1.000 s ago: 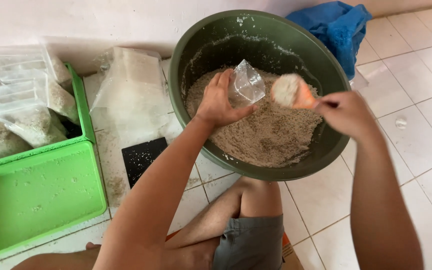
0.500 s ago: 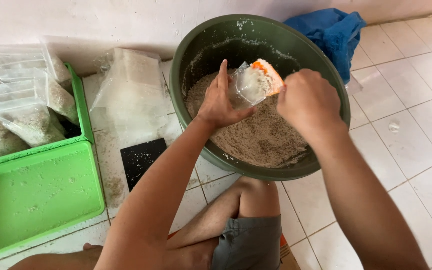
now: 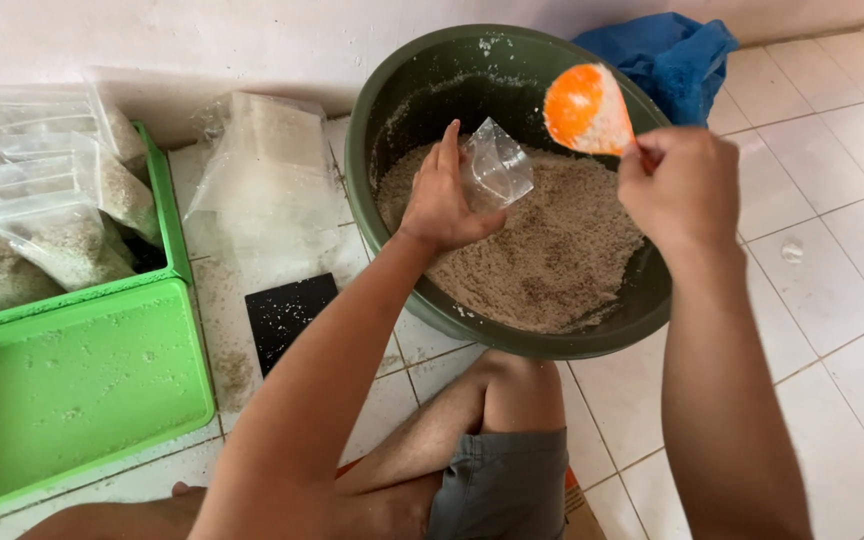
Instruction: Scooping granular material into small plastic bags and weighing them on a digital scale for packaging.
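We see the left hand (image 3: pixel 440 200) reaching over the near rim of a big dark green basin (image 3: pixel 377 150), its fingers closed on a small clear plastic bag (image 3: pixel 497 168) that it holds open-mouthed above the grain. The bag stands upright in the grip, just above the heap — whether it already has anything in it, we cannot tell.

The right hand (image 3: pixel 674 190) is curled tight around the handle of an orange scoop (image 3: pixel 585 108). The scoop's bowl is lifted up over the far side of the basin, above and to the right of the bag, not touching it, and it is blurred.

The basin sits on the white tiled floor (image 3: pixel 832 300) and is partly filled with a pale, sandy grain mix (image 3: pixel 552 250), with flecks of it stuck to the inner wall.

Left of the basin lies a stack of clear bags (image 3: pixel 267 170) on the floor, and near it a small black square (image 3: pixel 287 312). Further left stands a bright green crate (image 3: pixel 72 380) — filled bags (image 3: pixel 42 240) of the same mix lie in it. A blue cloth (image 3: pixel 672 55) is bunched behind the basin by the wall.
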